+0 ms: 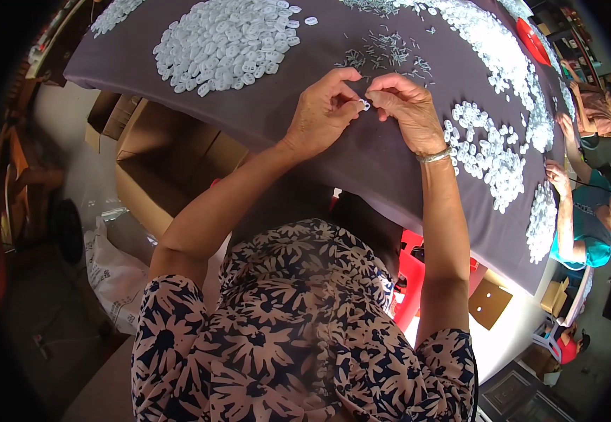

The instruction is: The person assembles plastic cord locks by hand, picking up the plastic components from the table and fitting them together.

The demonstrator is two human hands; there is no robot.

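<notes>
Over the dark cloth my left hand [323,112] pinches a small white plastic piece [366,105] between thumb and fingertips. My right hand [409,109], with a bracelet at the wrist, is closed just beside that piece; whatever its fingertips hold is too small to make out. Beyond both hands lie scattered thin grey pins [390,53]. To the left is a large heap of whitish oval plastic pieces [228,46]. Right of my right hand spreads a looser group of clear-white rounded pieces [488,151].
A dark cloth [383,158] covers the table. More white pieces [474,32] run along its far right, near a red tray [532,42]. An open cardboard box [168,151] and a white sack [116,274] stand at left. Another person [587,211] works at the right edge.
</notes>
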